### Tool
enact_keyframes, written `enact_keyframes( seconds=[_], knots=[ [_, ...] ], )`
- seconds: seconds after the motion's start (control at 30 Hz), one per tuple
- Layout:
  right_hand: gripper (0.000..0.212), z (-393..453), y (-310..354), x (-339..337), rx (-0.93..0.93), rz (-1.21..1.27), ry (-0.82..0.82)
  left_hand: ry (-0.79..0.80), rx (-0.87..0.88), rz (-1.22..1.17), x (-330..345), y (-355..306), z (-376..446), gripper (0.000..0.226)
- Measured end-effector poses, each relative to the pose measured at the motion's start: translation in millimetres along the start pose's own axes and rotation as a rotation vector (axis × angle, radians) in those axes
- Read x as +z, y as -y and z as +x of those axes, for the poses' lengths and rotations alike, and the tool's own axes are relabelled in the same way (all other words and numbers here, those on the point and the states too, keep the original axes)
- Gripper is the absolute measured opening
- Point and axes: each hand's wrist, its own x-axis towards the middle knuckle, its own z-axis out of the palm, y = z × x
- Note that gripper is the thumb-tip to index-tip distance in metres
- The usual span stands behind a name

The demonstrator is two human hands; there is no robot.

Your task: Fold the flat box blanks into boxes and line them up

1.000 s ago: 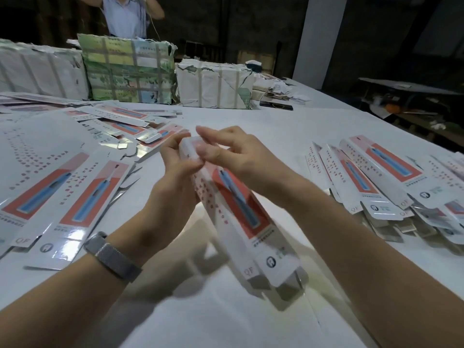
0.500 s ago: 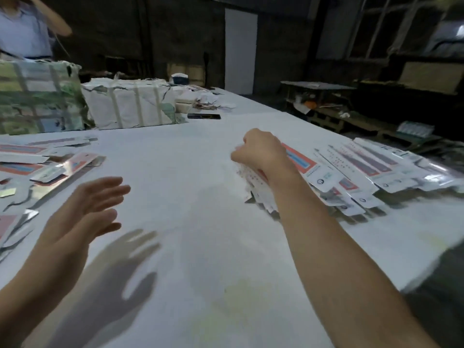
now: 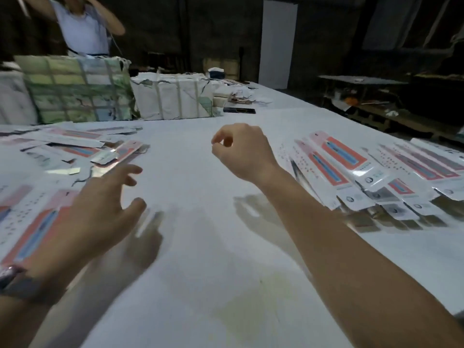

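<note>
Flat white box blanks (image 3: 37, 222) with red and blue print lie spread over the left of the white table (image 3: 206, 247). Folded boxes (image 3: 351, 172) of the same print lie side by side in a row at the right. My left hand (image 3: 100, 209) hovers over the blanks' edge with fingers spread, holding nothing. My right hand (image 3: 241, 151) hangs above the table's middle, left of the row, fingers loosely curled and empty.
Strapped bundles stand at the back: a green patterned one (image 3: 75, 91) and a white one (image 3: 173, 96). A dark phone (image 3: 239, 111) lies beyond them. A person (image 3: 82, 26) stands behind the bundles. Dark benches (image 3: 364, 84) lie off the table's right side.
One second ago both hands held a folded box. The right hand set it down on the row at the right and has come away empty; the left hand has reached toward the blanks.
</note>
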Motion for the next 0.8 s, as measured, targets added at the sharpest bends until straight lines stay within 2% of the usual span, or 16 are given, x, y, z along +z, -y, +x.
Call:
enact_keyframes(
  seconds=[0.07,0.1,0.17,0.27,0.33,0.53,0.7,0.8],
  knots=[
    [0.011,-19,30,16,-0.123,0.127,0.152,0.010,-0.167,0.394,-17,14,5,0.064],
    [0.009,-28,40,23,-0.174,0.197,0.242,0.043,-0.278,0.516,-27,21,6,0.066],
    [0.010,-42,53,34,-0.249,0.315,0.383,0.143,-0.446,0.633,-41,32,3,0.057],
    [0.011,-54,60,47,-0.288,0.424,0.474,0.283,-0.538,0.642,-48,38,1,0.040],
    [0.013,-58,62,55,-0.289,0.465,0.491,0.325,-0.528,0.691,-45,37,-1,0.040],
    [0.019,-63,63,66,-0.269,0.510,0.460,0.284,-0.366,0.804,-42,29,-3,0.032],
    [0.020,-64,61,70,-0.260,0.515,0.457,0.285,-0.364,0.669,-46,29,-3,0.038],
    [0.021,-64,61,72,-0.270,0.525,0.442,0.267,-0.320,0.643,-46,24,-4,0.031]
  ],
)
